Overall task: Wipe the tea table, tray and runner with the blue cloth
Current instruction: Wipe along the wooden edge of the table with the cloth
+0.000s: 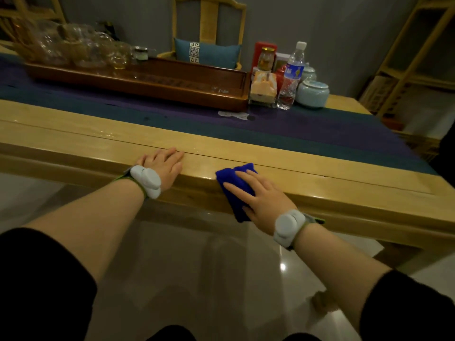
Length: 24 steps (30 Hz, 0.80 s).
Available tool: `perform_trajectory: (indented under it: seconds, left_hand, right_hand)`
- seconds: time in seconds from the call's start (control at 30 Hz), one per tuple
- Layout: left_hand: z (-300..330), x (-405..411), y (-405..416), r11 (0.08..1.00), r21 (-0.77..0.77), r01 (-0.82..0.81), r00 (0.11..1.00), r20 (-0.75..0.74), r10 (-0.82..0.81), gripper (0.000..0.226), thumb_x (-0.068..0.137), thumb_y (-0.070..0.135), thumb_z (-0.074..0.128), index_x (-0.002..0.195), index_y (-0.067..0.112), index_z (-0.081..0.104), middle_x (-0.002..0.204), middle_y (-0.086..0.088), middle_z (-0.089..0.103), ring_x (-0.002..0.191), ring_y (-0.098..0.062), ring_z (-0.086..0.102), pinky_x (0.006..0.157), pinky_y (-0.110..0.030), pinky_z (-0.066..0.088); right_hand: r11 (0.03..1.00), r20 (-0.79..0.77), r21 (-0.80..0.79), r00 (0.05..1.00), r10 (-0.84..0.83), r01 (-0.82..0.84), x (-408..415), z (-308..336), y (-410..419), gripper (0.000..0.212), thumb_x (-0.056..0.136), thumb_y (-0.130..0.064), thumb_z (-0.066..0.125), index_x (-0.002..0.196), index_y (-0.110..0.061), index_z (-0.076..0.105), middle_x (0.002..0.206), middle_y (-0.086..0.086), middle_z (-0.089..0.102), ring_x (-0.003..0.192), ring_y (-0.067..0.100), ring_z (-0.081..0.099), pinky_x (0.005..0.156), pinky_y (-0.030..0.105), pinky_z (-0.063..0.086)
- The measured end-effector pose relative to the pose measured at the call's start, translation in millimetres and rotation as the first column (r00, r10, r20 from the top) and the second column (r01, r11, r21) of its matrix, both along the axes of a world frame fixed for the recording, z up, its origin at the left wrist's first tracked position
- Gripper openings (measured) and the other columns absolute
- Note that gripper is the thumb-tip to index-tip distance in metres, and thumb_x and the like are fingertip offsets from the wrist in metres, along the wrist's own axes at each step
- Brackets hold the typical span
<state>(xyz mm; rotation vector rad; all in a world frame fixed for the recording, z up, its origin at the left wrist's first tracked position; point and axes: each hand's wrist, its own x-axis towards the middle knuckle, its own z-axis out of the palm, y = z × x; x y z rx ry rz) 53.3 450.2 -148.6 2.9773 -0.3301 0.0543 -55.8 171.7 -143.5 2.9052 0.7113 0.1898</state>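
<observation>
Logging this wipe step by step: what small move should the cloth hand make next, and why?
Probably slide the right hand and cloth along the table edge; the cloth lies flat under straight fingers at the near edge, half draped over it.

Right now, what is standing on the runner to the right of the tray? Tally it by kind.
Plastic water bottle: 1
Celadon lidded jars: 2
Glass jar with gold lid: 1
Orange-and-white packet: 1
Red box: 1
Red tin, half hidden: 1
Total: 7
</observation>
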Motion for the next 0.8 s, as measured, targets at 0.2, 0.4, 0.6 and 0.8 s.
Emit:
perform_trajectory:
  seconds: [0.2, 0.4, 0.6, 0.8]
  left_hand:
    - [1.2, -2.5, -1.8, 1.000, -0.005, -0.002, 1.000, 0.015, 0.002, 0.048, 0.099, 0.042, 0.018, 0.146, 0.041, 0.013, 0.155, 0.014, 0.010, 0.142, -0.023, 0.015, 0.113, -0.044, 0.009]
    - [0.3, -0.4, -1.6, 1.000, -0.005, -0.008, 1.000, 0.016, 0.008, 0.048, 0.098, 0.042, 0.018, 0.146, 0.041, 0.014, 0.155, 0.014, 0.012, 0.141, -0.022, 0.018, 0.113, -0.045, 0.012]
    - [-1.0, 1.5, 4.5, 1.000, -0.002, 0.031, 1.000, 0.000, -0.031, 0.049, 0.098, 0.043, 0.015, 0.146, 0.040, 0.011, 0.155, 0.015, 0.010, 0.142, -0.020, 0.015, 0.114, -0.045, 0.011]
    - [-2.7, 2.9, 3.5, 1.000, 0.003, 0.031, 0.999, 0.014, -0.031, 0.049, 0.098, 0.043, 0.015, 0.147, 0.040, 0.010, 0.155, 0.014, 0.009, 0.142, -0.021, 0.015, 0.113, -0.044, 0.011]
  right_hand:
    - [0.987, 0.095, -0.147, 0.994, -0.058, 0.072, -2.5, -16.8, -1.9, 0.120, 0.074, -0.013, 0.072, 0.143, -0.044, -0.021, 0.155, 0.004, -0.011, 0.143, 0.036, 0.001, 0.112, 0.050, 0.013]
    - [0.997, 0.143, -0.071, 0.990, -0.015, 0.025, 22.1, -19.7, 67.2, 0.112, 0.078, -0.018, 0.068, 0.142, -0.046, -0.020, 0.154, 0.003, -0.011, 0.143, 0.036, 0.000, 0.109, 0.045, -0.001]
    - [0.970, 0.223, -0.240, 0.971, 0.091, -0.036, 14.4, -16.9, 30.6, 0.109, 0.071, -0.017, 0.073, 0.148, -0.039, -0.001, 0.156, 0.005, -0.009, 0.143, 0.035, 0.003, 0.109, 0.045, 0.001]
    - [0.927, 0.269, -0.373, 0.954, 0.134, -0.025, -4.4, -19.5, -22.6, 0.097, 0.066, -0.011, 0.078, 0.146, -0.032, 0.027, 0.159, 0.007, 0.001, 0.144, 0.038, 0.003, 0.114, 0.052, 0.007]
